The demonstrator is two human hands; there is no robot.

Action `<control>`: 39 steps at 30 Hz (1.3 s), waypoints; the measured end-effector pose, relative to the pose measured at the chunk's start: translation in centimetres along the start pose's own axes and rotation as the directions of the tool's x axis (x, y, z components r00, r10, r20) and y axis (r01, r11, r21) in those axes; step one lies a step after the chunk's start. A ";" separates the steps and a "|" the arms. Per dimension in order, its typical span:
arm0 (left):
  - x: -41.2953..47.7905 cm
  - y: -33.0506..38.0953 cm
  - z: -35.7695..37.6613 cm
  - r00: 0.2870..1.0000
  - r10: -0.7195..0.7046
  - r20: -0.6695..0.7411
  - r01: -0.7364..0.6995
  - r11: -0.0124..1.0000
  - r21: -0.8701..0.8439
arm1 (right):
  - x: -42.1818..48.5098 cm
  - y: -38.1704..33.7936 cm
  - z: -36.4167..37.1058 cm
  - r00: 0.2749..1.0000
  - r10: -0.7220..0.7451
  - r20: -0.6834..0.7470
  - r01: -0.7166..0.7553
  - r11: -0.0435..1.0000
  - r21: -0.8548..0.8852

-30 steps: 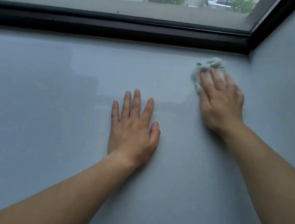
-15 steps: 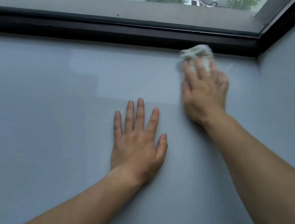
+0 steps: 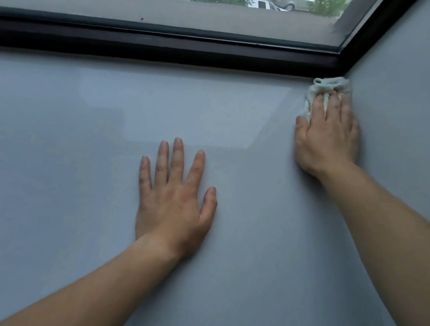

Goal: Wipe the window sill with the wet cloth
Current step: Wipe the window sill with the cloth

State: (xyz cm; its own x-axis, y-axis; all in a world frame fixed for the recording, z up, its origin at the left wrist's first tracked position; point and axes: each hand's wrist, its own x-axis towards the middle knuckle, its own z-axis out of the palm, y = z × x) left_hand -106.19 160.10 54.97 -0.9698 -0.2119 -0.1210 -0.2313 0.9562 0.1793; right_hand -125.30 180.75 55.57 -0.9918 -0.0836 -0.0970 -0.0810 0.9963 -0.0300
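Note:
The window sill [image 3: 65, 166] is a wide, smooth, pale grey surface that fills most of the view. A crumpled whitish wet cloth [image 3: 327, 86] lies in the sill's far right corner, where the dark window frame meets the side wall. My right hand [image 3: 326, 136] presses flat on the cloth, fingers over it, so most of the cloth is hidden. My left hand [image 3: 173, 198] rests flat on the sill near the middle, fingers spread, holding nothing.
A black window frame [image 3: 156, 45] runs along the back of the sill. A grey side wall [image 3: 429, 113] rises on the right. Outside the glass are trees and parked cars. A faint damp sheen shows on the sill left of the cloth.
My right hand has slid the cloth to the right along the frame into the far corner by the wall. My left hand has stayed planted on the sill.

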 end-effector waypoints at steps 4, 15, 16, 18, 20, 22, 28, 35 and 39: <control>0.1 0.0 0.0 1.000 -0.006 0.000 0.006 1.000 0.007 | -9.0 2.2 1.0 0.999 0.028 -0.041 -0.025 0.998 0.063; 0.1 -0.2 0.3 0.999 -0.005 -0.031 0.004 1.000 -0.013 | -8.0 0.5 0.9 0.997 0.079 -0.016 -0.077 0.990 0.118; 0.1 -0.2 0.4 0.999 -0.002 -0.034 0.002 1.000 -0.014 | -4.9 0.2 0.6 0.998 0.056 -0.018 -0.053 0.991 0.120; 0.1 -0.1 0.4 0.999 0.000 -0.036 -0.001 1.000 -0.027 | -1.7 -0.1 0.4 1.000 0.024 -0.013 -0.023 0.995 0.093; 0.1 -0.2 0.5 0.999 0.005 -0.038 -0.007 0.999 -0.047 | -3.0 0.2 0.9 0.998 -0.066 -0.015 0.067 0.996 0.062; 0.0 -0.3 0.4 0.999 0.017 -0.041 -0.020 0.996 -0.082 | -8.0 0.9 1.4 0.986 -0.164 -0.036 0.166 0.984 0.064; -3.0 0.0 -0.5 0.991 0.094 -0.098 -0.109 0.982 -0.153 | -25.8 3.1 1.9 0.986 -0.162 0.028 0.158 0.981 0.114; -16.0 1.8 -0.1 0.982 0.182 -0.054 -0.185 0.981 -0.065 | -23.1 4.6 1.3 0.997 0.038 0.071 -0.040 0.999 0.020; -18.5 -1.0 0.7 0.989 0.139 0.042 -0.142 0.988 0.067 | -22.1 5.4 1.0 0.996 0.038 0.086 -0.042 0.998 0.042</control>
State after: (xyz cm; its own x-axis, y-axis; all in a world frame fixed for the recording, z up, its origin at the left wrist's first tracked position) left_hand -87.95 163.23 56.31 -0.9884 -0.0681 -0.1357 -0.0858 0.9879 0.1288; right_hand -103.73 187.94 56.54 -0.9820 -0.0469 -0.1832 -0.0351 0.9971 -0.0672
